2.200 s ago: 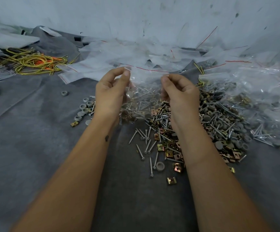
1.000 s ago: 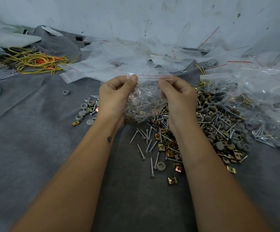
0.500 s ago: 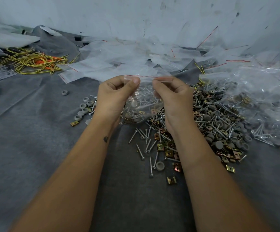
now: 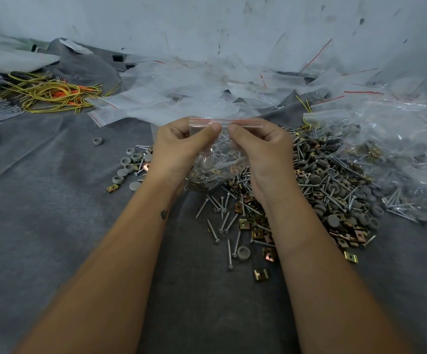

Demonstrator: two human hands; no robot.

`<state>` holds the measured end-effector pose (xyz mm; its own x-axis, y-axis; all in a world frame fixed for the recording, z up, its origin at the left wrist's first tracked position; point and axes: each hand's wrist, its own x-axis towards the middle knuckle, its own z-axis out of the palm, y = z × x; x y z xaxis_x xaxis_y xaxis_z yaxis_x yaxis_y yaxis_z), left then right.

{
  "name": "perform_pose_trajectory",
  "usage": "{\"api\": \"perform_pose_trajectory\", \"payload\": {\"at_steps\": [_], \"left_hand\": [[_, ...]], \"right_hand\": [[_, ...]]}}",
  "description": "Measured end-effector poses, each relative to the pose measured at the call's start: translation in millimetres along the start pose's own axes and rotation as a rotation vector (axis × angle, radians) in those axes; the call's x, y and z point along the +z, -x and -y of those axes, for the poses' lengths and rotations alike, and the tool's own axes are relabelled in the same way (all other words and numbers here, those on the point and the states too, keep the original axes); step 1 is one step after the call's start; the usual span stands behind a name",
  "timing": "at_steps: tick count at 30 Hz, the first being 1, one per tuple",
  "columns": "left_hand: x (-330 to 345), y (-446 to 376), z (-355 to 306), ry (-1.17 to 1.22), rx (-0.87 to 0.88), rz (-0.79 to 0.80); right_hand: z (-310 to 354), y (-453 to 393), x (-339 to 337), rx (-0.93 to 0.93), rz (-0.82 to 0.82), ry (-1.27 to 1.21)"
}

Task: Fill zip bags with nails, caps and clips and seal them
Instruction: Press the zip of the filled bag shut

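Observation:
A small clear zip bag [image 4: 220, 159] with a red strip along its top hangs between my hands, holding nails, grey caps and brass clips. My left hand [image 4: 179, 146] pinches the bag just under the strip, thumb against forefinger. My right hand [image 4: 263, 149] pinches it beside the left, the two thumbs almost touching at the middle of the strip. Under and to the right of my hands lies a heap of loose nails, caps and clips [image 4: 317, 190] on the grey cloth.
Empty zip bags [image 4: 181, 95] are strewn at the back against the white wall. Filled bags [image 4: 399, 139] lie at the right. Several grey caps [image 4: 128, 167] sit left of my hands. Yellow and orange wires [image 4: 46, 94] lie far left.
My hands have slid toward each other along the bag's top. They started at its two corners and now meet near the middle of the red strip.

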<state>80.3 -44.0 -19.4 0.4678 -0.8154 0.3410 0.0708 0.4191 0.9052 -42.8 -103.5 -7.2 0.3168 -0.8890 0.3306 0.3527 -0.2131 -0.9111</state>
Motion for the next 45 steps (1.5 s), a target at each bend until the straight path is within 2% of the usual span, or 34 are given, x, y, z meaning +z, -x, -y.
{"api": "perform_pose_trajectory", "payload": {"at_steps": [6, 12, 15, 17, 19, 21, 26, 29, 30, 33, 37, 41, 45], "left_hand": [[2, 2, -2, 0.011, -0.021, 0.078], [1, 0, -2, -0.067, 0.037, 0.038], [0, 1, -3, -0.081, 0.068, 0.002], [-3, 1, -5, -0.05, 0.038, -0.006], [-6, 1, -8, 0.053, -0.032, 0.053], [-7, 2, -10, 0.154, -0.094, 0.066], [-11, 0, -8, 0.129, -0.13, -0.086], [-8, 3, -12, 0.232, -0.121, -0.065], [-7, 4, -12, 0.213, -0.125, -0.037], [-2, 7, -12, 0.108, -0.139, 0.039], [10, 12, -11, -0.245, -0.094, 0.175], [35, 6, -7, -0.199, -0.193, 0.24], [73, -9, 0, -0.345, -0.285, 0.227]], "right_hand": [[1, 1, -1, -0.009, 0.071, 0.011], [0, 0, 0, -0.04, 0.014, 0.122], [-1, -1, -2, -0.004, 0.061, 0.127], [-1, -2, -4, 0.023, 0.098, 0.064], [0, -2, -6, 0.027, 0.122, 0.053], [0, -1, -7, 0.033, 0.164, 0.097], [-1, -1, -6, 0.228, 0.199, 0.218], [3, 1, -7, 0.125, 0.345, 0.432], [5, 1, -6, 0.09, 0.345, 0.488], [7, -3, -4, 0.001, 0.25, 0.473], [23, -11, -11, 0.003, 0.078, 0.363], [37, -19, -37, 0.037, -0.112, 0.364], [48, -22, -79, 0.112, -0.337, 0.424]]}}
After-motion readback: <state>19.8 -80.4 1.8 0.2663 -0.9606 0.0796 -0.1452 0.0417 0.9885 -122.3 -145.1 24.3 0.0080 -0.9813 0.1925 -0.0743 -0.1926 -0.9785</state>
